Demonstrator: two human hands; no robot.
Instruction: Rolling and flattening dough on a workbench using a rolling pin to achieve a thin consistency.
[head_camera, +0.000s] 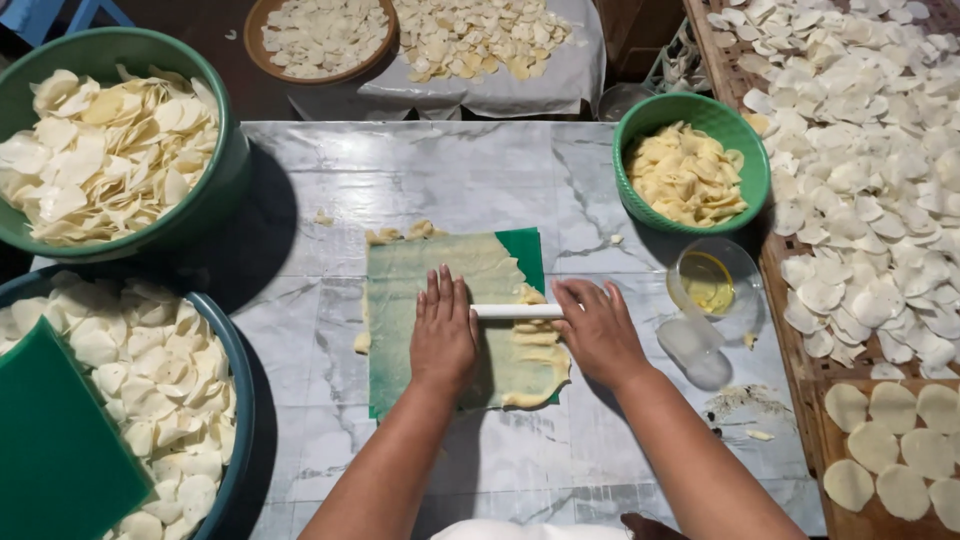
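Where hands press, dough (455, 300) — thin, ragged-edged

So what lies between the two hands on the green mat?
In the head view, a white rolling pin spans the gap between the left hand and right hand, over thin dough on the green mat.

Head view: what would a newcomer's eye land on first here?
Both hands, left hand and right hand, press a white rolling pin over a thin dough sheet on a green mat at the middle of the marble table. Pale round discs crowd everything around it: the green basin at upper left and the wooden rack along the right.
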